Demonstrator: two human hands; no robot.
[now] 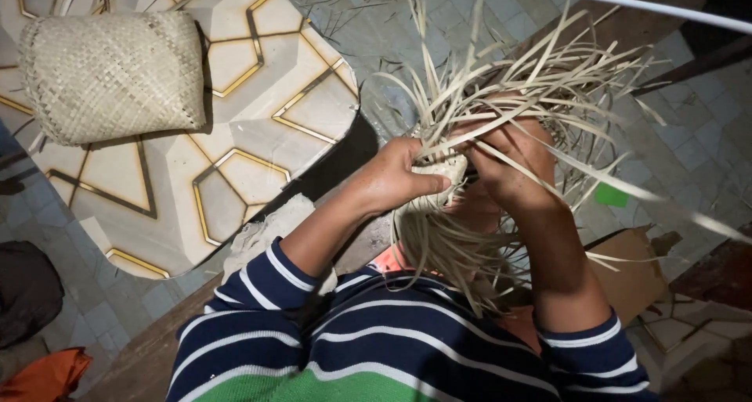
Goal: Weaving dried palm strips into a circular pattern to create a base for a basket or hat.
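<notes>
**Dry straw strips: both hands pinching the woven start**

Pale woven basket (113, 77) lies on the patterned table (258, 128), far left, well apart. Left hand (399, 175): fingers closed on the small woven core (445, 169), thumb along its lower edge. Right hand (509, 163): fingers curled shut over the strips (548, 73) just beside the core. Loose ends fan out above and below both hands. My read: keep the core pinched flat and work one strip at a time under even tension.
</notes>
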